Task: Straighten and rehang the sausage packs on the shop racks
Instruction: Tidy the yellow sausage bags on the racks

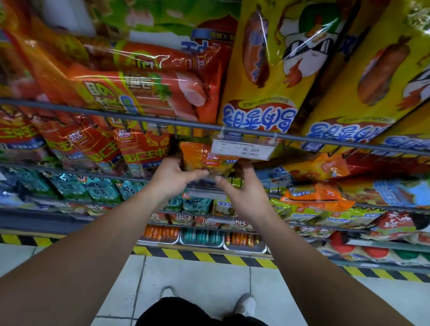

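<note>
An orange and yellow sausage pack [203, 158] hangs just below the grey rack bar [106, 113], behind a white price tag [242, 150] reading 9.90. My left hand [173, 175] grips the pack's left side, thumb across its lower edge. My right hand [243, 186] holds its right side, fingers behind the pack and thumb pointing inward beneath it. Both arms reach forward from the bottom of the view.
Tall yellow sausage packs [272, 61] and red ones [142, 80] hang on the row above. Red packs [75, 143] hang to the left, orange and green ones [321, 192] to the right, teal packs [97, 189] below. Metal trays [200, 238] stand above a striped floor edge [197, 256].
</note>
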{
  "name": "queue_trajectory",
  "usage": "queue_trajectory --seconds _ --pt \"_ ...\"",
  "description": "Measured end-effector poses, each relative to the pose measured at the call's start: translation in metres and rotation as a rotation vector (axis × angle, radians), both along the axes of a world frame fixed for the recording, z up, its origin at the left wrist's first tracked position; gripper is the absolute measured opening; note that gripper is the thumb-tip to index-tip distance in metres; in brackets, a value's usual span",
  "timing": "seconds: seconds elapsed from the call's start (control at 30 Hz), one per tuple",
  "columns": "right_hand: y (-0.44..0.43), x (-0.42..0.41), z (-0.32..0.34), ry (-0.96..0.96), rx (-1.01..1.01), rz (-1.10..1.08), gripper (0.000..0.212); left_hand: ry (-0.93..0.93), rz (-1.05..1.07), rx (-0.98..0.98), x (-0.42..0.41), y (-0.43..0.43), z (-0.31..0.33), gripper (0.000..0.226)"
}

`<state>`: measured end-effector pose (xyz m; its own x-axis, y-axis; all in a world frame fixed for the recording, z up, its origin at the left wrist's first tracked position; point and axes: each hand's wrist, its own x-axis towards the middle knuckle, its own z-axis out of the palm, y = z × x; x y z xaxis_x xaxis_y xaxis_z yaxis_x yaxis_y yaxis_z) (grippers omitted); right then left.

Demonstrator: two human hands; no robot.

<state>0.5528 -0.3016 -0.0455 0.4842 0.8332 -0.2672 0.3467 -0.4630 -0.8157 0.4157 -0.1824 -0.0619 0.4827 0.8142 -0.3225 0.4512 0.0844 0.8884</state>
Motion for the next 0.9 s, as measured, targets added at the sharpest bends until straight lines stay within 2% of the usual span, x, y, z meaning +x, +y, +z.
queue_trajectory --seconds 0.23,0.33,0.43,0.57,0.63,0.9 --pt "0.021 -0.007 0.003 0.014 -0.126 -0.03 0.073 -0.122 0.09 -0.079 0.004 0.005 -0.001 0.06" --pt "0.028 -0.008 0.002 0.065 -0.136 -0.1 0.058 -0.164 0.113 -0.108 0.006 0.006 -0.004 0.059" --pt "0.033 -0.007 -0.003 0.075 -0.125 -0.136 0.054 -0.165 0.141 -0.135 0.007 0.006 -0.007 0.061" --pt "0.034 -0.007 -0.007 0.014 -0.068 -0.116 0.044 -0.152 0.108 -0.111 0.007 0.004 -0.009 0.036" --pt "0.035 -0.005 -0.012 0.006 -0.087 -0.116 0.043 -0.14 0.079 -0.089 0.006 0.002 -0.01 0.034" --pt "0.034 -0.004 -0.014 -0.011 0.02 -0.1 0.042 -0.062 0.059 -0.017 0.005 -0.001 -0.019 0.067"
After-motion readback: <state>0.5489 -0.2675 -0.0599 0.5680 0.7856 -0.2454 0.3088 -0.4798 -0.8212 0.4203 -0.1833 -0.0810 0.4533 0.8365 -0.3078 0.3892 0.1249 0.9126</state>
